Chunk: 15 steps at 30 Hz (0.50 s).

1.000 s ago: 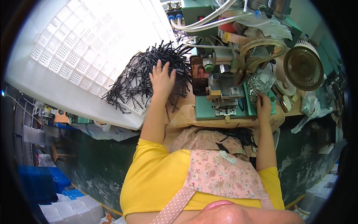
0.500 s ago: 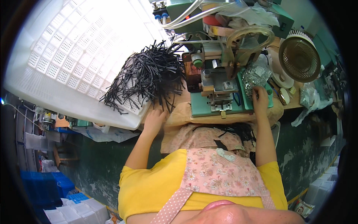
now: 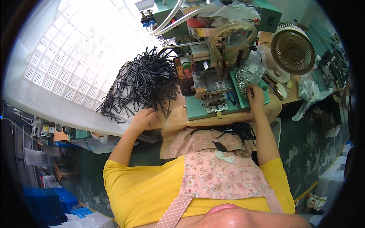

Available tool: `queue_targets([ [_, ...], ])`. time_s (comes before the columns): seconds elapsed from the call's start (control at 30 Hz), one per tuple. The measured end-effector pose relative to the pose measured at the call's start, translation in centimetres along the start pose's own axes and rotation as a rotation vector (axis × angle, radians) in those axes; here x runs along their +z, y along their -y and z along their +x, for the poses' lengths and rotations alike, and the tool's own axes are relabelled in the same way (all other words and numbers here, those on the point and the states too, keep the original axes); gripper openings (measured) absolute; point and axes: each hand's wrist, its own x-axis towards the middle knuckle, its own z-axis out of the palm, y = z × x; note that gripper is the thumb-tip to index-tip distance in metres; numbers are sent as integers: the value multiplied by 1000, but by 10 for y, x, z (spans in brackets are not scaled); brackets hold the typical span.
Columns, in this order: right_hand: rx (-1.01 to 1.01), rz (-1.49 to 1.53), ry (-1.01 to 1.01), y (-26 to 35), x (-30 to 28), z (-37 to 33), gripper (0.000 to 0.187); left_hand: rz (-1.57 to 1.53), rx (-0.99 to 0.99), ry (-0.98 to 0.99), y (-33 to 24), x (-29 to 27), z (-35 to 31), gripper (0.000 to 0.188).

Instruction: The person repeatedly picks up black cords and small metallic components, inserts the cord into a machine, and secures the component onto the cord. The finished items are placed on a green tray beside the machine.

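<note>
White crate: the largest thing, its perforated wall (image 3: 57, 68) spreading toward 10 o'clock from the middle of the view.
Green machine: at 12 to 1 o'clock, its metal block (image 3: 215, 85) facing the person, clear hoses above it.
Black strips: a tangled heap (image 3: 146, 78) between 10 and 11 o'clock, between the crate wall and the machine, its near ends spilling toward the left hand; more black strips (image 3: 228, 131) lie on the lap at 4 o'clock.
Fan: at 2 o'clock, its round grille (image 3: 292, 51) tilted up.
Green tray: just right of the machine base (image 3: 266, 98).
Silver pieces: a heap of small glinting bits (image 3: 247, 78) in clear plastic on the tray, toward 2 o'clock.
Phone: upright against the machine's left side (image 3: 184, 79), at 12 o'clock.
2 hands: well apart.
Left hand (image 3: 144, 117): at 9 o'clock by the bench edge, fingers loosely curled just below the strips; cannot tell whether it holds any.
Right hand (image 3: 256, 95): between 2 and 3 o'clock, fingertips bunched at the silver pieces; cannot tell whether 1 is gripped.
</note>
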Motion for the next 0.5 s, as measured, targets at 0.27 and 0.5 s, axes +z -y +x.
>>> queue_targets([
  [0.27, 384, 411, 29, 48, -4, 14, 13, -947, -585, -662, -77, -31, 100, 19],
  [0.5, 185, 654, 112, 115, -22, 53, 14, -595, -263, -706, -130, -98, 192, 17],
])
